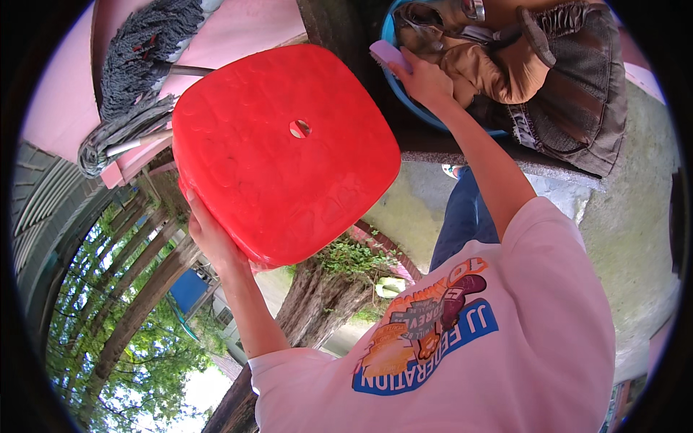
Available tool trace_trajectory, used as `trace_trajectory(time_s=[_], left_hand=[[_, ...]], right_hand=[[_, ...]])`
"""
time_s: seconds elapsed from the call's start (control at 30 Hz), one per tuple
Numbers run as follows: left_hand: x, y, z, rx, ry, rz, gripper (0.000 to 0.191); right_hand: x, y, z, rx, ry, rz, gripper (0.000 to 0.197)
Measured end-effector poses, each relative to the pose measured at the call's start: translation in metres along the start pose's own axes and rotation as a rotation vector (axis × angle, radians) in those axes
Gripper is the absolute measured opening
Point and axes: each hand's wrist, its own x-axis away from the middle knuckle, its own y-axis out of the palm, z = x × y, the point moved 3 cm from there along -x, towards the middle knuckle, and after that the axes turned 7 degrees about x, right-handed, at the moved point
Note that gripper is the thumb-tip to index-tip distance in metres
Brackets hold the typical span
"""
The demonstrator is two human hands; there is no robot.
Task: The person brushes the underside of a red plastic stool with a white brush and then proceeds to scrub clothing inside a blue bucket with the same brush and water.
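Note:
A red plastic stool (281, 178) is held up before me, its seat facing me and a small hole at its centre. My left hand (214, 238) grips the stool by its lower left edge. The stool's legs and underside are hidden. In my right hand (427, 84) is a purple scrubbing brush (391, 54), its bristles facing left, over the rim of a blue basin (391, 86). Brown and dark clothes (482, 70) fill the basin, right beside my right hand. A dark garment (579, 103) hangs over the basin's right side.
The basin stands on a dark stone ledge (433, 146). Grey mop heads (146, 54) and a pole lie by a pink wall (54, 97) at left. A tree trunk (325, 292) and plants show beyond the stool. Concrete floor (639, 227) lies at right.

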Motion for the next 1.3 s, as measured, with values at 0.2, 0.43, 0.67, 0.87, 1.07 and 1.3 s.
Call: trace_trajectory(time_s=[0.2, 0.43, 0.67, 0.87, 1.07, 1.3], left_hand=[[-0.003, 0.002, -0.001, 0.003, 0.017, -0.057, 0.057], [-0.002, -0.008, -0.005, 0.039, 0.017, -0.045, 0.058], [-0.005, 0.004, -0.002, 0.009, -0.011, -0.059, 0.048], [-0.005, -0.001, -0.002, 0.029, 0.024, -0.085, 0.046], [-0.006, -0.007, -0.006, 0.009, 0.024, -0.051, 0.045], [-0.007, 0.003, -0.001, 0.049, 0.015, -0.059, 0.045]], right_hand=[[-0.042, 0.010, 0.042, 0.159, 0.048, 0.179, 0.051], [0.092, -0.040, -0.060, -0.709, -0.240, -0.117, 0.053], [0.066, -0.061, -0.054, -0.383, -0.335, -0.060, 0.051], [0.078, -0.066, -0.055, -0.316, -0.422, 0.007, 0.052], [0.080, -0.077, -0.064, -0.264, -0.641, 0.011, 0.050], [0.064, -0.062, -0.036, -0.193, -0.625, 0.088, 0.050]])
